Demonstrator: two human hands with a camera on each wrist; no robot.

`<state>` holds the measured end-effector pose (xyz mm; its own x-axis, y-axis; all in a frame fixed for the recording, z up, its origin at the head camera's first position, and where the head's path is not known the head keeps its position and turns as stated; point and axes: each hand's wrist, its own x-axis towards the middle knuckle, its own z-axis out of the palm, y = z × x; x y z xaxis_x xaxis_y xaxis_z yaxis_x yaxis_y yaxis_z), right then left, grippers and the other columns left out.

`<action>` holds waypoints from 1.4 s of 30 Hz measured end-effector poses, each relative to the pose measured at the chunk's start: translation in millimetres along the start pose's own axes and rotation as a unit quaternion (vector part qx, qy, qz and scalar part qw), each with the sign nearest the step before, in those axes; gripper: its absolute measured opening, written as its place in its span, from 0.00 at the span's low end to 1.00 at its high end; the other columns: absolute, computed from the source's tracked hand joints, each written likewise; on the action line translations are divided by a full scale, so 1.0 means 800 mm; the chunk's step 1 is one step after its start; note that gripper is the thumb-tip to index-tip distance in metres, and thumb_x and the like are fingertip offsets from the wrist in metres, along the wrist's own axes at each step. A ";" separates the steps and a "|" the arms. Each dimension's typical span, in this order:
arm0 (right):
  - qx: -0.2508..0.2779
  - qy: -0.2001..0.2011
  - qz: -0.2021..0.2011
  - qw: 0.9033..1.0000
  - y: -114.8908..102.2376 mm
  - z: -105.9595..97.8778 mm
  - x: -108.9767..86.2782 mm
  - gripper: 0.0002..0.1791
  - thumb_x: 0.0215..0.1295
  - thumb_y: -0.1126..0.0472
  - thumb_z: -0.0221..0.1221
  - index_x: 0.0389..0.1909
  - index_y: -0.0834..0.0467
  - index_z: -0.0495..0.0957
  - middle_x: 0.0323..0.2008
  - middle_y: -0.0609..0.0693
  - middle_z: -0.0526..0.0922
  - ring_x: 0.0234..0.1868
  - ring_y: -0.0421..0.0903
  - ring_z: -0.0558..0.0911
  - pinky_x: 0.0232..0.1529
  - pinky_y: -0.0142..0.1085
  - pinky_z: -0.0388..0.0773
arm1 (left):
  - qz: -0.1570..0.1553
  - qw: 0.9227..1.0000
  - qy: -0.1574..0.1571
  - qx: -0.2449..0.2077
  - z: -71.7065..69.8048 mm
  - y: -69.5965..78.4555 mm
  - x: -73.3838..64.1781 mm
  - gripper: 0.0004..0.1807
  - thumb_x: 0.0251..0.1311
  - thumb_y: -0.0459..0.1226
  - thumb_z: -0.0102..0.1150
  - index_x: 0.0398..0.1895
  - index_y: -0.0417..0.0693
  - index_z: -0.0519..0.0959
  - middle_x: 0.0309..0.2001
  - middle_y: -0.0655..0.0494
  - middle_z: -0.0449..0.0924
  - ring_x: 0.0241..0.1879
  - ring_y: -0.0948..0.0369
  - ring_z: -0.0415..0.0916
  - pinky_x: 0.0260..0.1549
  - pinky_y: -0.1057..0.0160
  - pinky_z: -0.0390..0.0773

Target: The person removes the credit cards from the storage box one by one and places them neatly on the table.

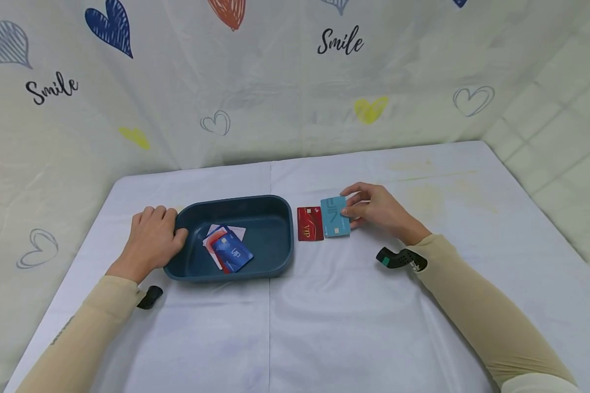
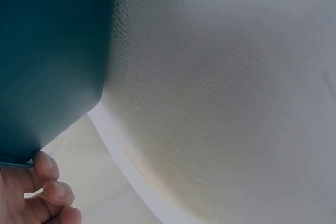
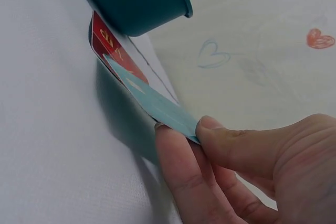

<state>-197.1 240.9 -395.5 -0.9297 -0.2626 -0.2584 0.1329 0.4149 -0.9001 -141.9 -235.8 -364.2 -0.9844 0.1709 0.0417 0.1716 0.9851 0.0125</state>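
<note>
A dark teal tray (image 1: 270,234) stands left of the middle of the table, and my left hand (image 1: 149,237) grips its left rim. In the left wrist view, curled fingers (image 2: 47,166) sit at the tray's edge. Inside the tray lie a blue VIP card (image 1: 233,251), a red-and-white card (image 1: 214,246) and a pale card (image 1: 237,232), overlapping. To the tray's right, my right hand (image 1: 378,207) pinches a light blue card (image 1: 333,218) by its right edge between thumb and fingers. Beside that card's left edge is a red VIP card (image 1: 310,224).
A white cloth (image 1: 324,327) covers the table. Behind it hangs a pale curtain (image 1: 275,82) with printed hearts and the word Smile. A black wrist device (image 1: 398,258) juts out below my right wrist, another (image 1: 151,297) by the left.
</note>
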 end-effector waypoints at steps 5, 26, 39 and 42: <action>0.001 -0.003 0.013 1.000 0.000 0.001 0.001 0.26 0.67 0.61 0.67 0.64 0.56 0.74 0.50 0.59 0.76 0.37 0.48 0.86 0.41 0.39 0.88 | -0.001 1.000 -0.002 -0.002 0.000 0.000 0.000 0.22 0.69 0.43 0.48 0.52 0.29 0.73 0.42 0.37 0.73 0.47 0.41 0.64 0.54 0.36 0.65; -0.021 -0.003 0.030 0.999 0.003 0.003 0.002 0.28 0.64 0.59 0.69 0.63 0.58 0.75 0.50 0.59 0.77 0.34 0.46 0.88 0.41 0.37 0.88 | -0.002 1.000 -0.006 -0.001 -0.001 0.000 0.002 0.23 0.70 0.43 0.48 0.53 0.29 0.72 0.42 0.37 0.73 0.47 0.40 0.64 0.54 0.36 0.65; -0.044 0.002 0.027 0.999 0.003 0.006 0.001 0.29 0.63 0.58 0.70 0.64 0.58 0.75 0.51 0.59 0.78 0.34 0.45 0.88 0.41 0.36 0.88 | -0.001 1.000 -0.005 -0.001 0.001 -0.002 0.001 0.22 0.70 0.43 0.48 0.52 0.30 0.73 0.42 0.37 0.73 0.47 0.41 0.64 0.53 0.37 0.65; -0.051 0.004 0.026 0.998 0.003 0.006 0.001 0.29 0.63 0.58 0.70 0.65 0.58 0.76 0.51 0.60 0.79 0.33 0.45 0.89 0.41 0.36 0.88 | 0.001 1.000 -0.003 0.000 0.001 -0.002 0.002 0.22 0.70 0.43 0.48 0.52 0.30 0.73 0.41 0.37 0.73 0.47 0.41 0.64 0.53 0.37 0.65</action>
<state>-195.7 237.4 -399.2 -0.9254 -0.2306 -0.3009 0.1466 0.5143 -0.8450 -143.5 -236.9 -365.2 -0.9844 0.1723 0.0353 0.1729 0.9849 0.0130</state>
